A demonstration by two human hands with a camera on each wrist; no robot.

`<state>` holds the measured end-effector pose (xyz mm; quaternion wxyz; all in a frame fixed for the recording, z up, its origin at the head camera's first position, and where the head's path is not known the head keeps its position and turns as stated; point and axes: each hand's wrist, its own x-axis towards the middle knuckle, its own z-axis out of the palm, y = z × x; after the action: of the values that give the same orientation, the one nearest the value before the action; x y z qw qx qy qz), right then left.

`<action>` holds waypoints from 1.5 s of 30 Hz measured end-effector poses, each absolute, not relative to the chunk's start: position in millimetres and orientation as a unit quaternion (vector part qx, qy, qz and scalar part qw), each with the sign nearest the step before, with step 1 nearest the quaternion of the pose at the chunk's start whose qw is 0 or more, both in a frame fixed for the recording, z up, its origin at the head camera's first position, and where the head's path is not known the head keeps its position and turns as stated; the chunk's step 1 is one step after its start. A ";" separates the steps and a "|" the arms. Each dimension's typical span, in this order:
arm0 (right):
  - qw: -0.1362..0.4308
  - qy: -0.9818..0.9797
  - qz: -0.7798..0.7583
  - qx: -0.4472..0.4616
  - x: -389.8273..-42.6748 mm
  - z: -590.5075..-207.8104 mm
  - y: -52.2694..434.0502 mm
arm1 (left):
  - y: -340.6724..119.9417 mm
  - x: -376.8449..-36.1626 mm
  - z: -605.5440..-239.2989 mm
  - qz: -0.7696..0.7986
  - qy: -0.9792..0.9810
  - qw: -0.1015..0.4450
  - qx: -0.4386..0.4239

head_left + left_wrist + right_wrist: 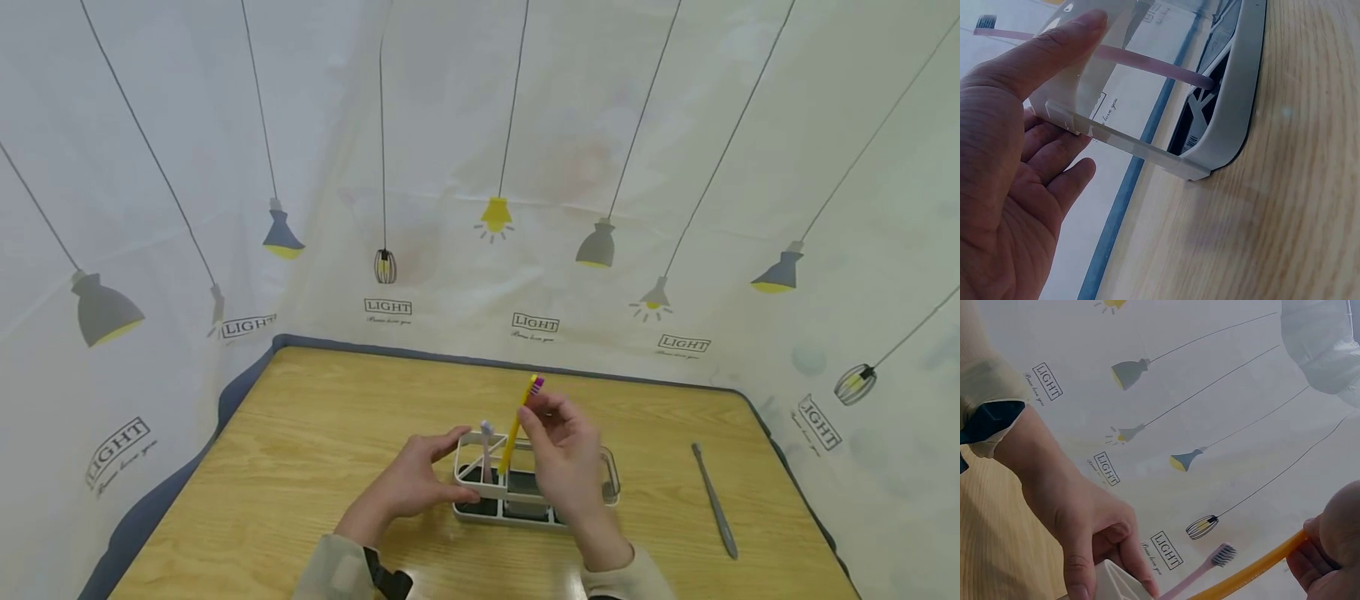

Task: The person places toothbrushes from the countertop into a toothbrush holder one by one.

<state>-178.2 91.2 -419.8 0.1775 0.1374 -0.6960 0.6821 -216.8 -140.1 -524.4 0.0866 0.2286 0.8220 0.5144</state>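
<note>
A white toothbrush holder (517, 521) with a raised, divided top rack and a dark base tray stands on the table. My left hand (416, 479) grips the rack's left end, thumb and fingers on opposite sides. In a left compartment stands a pale pink toothbrush (486, 457), whose lower end reaches the base in the left wrist view. Between thumb and fingers my right hand (566, 458) pinches a yellow toothbrush (513, 440) near its purple-bristled head. It tilts, head up, its lower end inside the rack beside the pink toothbrush (1147, 62).
A slim grey toothbrush-shaped stick (716, 504) lies on the wooden table (337, 392) to the right. Behind the table's dark blue edge hangs a pale sheet (442, 125) printed with lamps.
</note>
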 end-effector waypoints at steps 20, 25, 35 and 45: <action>0.138 -0.727 0.658 0.136 -172.9 -478.8 74.7 | -139.2 -216.0 -523.2 0.527 0.812 0.083 0.235; 0.135 -0.751 0.632 0.135 -171.1 -483.1 72.8 | -139.0 -215.5 -524.0 0.525 0.814 0.080 0.235; 0.141 -0.803 0.562 0.139 -171.7 -487.2 73.8 | -139.1 -215.9 -522.6 0.523 0.815 0.084 0.235; 0.105 -0.815 0.559 0.110 -171.7 -479.3 87.1 | -140.6 -216.8 -524.1 0.517 0.819 0.090 0.232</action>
<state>-171.7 87.1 -479.3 0.1050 0.1096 -0.8151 0.5591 -216.8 -140.6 -524.1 0.0904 0.2315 0.8191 0.5171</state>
